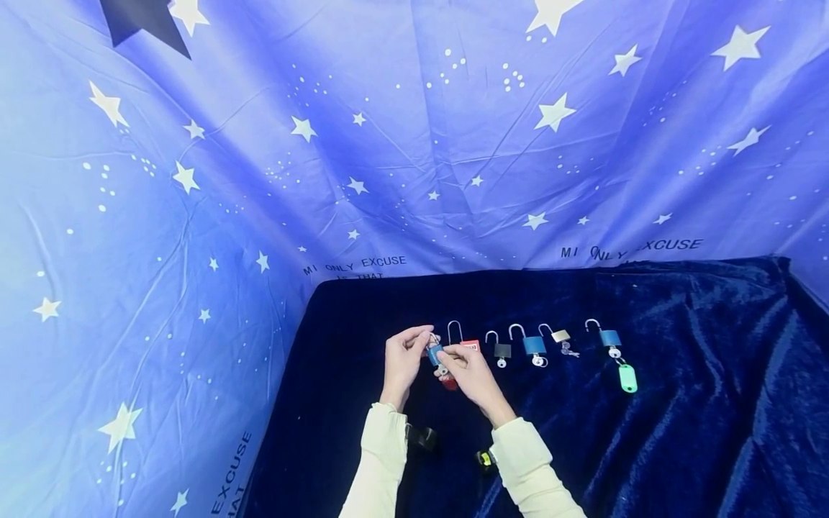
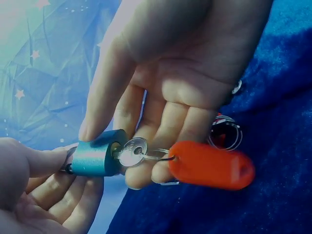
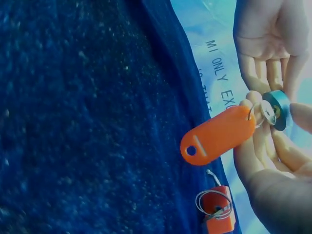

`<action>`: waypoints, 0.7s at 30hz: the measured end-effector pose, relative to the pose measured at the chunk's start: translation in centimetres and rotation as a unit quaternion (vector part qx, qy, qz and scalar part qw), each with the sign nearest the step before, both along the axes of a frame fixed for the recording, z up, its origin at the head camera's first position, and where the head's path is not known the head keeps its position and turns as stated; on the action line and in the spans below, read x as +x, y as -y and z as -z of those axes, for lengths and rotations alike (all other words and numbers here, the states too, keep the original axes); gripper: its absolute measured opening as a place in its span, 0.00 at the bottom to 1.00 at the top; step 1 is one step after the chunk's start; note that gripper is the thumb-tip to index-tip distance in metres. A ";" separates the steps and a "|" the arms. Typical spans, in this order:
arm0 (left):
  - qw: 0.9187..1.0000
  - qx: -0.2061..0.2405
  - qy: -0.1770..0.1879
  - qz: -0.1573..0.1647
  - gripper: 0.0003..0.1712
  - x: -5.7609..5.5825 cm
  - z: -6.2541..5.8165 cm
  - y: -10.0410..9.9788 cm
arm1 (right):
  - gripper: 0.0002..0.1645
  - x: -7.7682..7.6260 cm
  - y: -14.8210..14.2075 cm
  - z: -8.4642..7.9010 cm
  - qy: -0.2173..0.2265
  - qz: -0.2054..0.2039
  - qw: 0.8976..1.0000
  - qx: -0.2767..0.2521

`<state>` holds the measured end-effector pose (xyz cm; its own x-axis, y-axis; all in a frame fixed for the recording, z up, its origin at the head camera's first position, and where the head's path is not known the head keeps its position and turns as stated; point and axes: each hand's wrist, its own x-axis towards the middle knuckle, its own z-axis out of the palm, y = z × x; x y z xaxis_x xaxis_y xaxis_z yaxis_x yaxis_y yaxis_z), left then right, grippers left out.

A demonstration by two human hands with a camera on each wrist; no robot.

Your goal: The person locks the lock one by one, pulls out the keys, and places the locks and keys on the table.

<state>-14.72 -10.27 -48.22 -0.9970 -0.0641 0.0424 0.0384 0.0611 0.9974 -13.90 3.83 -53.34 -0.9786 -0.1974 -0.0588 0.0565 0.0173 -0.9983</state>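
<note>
A small blue padlock (image 2: pixel 95 157) is between both hands, above the cloth. My left hand (image 1: pixel 403 360) pinches it at the shackle end, its fingers covering most of the shackle. With the thumb on the lock body, my right hand (image 1: pixel 471 370) grips it from the other side. A silver key (image 2: pixel 132 152) sits in the keyhole. From its ring hangs an orange-red tag (image 3: pixel 219 135) over the right fingers. Just beyond the hands lies a red padlock (image 3: pixel 219 209) with a tall raised shackle and a key ring.
To the right, in a row on the dark blue velvet cloth (image 1: pixel 699 403), lie a dark padlock (image 1: pixel 501 350), a blue padlock (image 1: pixel 534 345), a brass-coloured padlock (image 1: pixel 560 336) and another blue padlock (image 1: pixel 610 338) with a green tag (image 1: pixel 627 378). Their shackles are open. A star-patterned curtain (image 1: pixel 401 158) hangs behind.
</note>
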 end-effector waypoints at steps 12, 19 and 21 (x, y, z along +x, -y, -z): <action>1.000 -0.013 -0.005 0.011 0.12 -0.5 0.4 0.2 | 0.15 0.5 0.4 -0.4 0.012 -0.005 1.000 0.004; 1.000 0.006 -0.006 0.014 0.14 -1.2 1.8 0.5 | 0.14 0.8 0.4 -0.8 0.002 0.014 1.000 -0.006; 1.000 0.009 -0.008 0.015 0.14 -1.2 1.8 0.6 | 0.15 0.7 0.4 -0.8 -0.005 0.019 1.000 -0.007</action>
